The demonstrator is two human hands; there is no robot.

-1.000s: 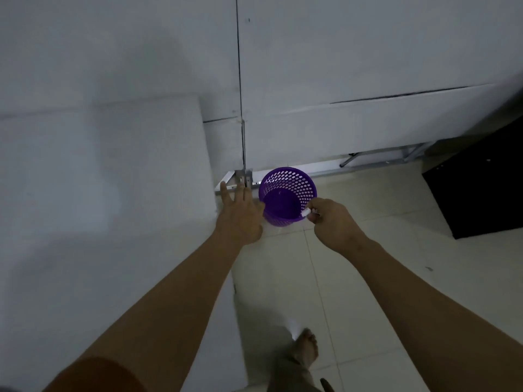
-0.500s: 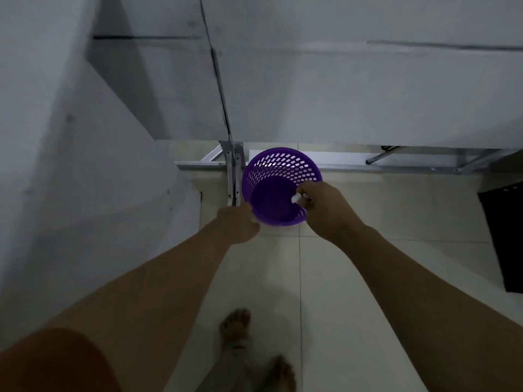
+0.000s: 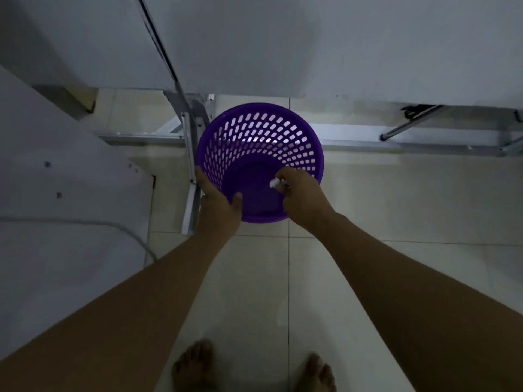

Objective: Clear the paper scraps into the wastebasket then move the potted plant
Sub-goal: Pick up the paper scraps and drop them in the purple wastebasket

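A purple perforated wastebasket [image 3: 260,131] stands on the tiled floor below me. My left hand [image 3: 216,206] grips its near-left rim, thumb inside the basket. My right hand [image 3: 301,198] reaches over the near-right rim and pinches a small white paper scrap [image 3: 274,183] above the basket's inside. The basket's bottom looks dark and I see nothing lying in it. No potted plant is in view.
White tabletops [image 3: 311,43] overhang the basket at the top and left [image 3: 56,179]. Metal table legs [image 3: 191,165] and floor rails [image 3: 396,137] run beside and behind the basket. A cable hangs at the left. My bare feet [image 3: 195,366] stand on pale tiles.
I have leaned over the basket, which now looks much closer. My left hand went from hovering beside the rim to gripping it. My right hand carried the scrap over the opening.
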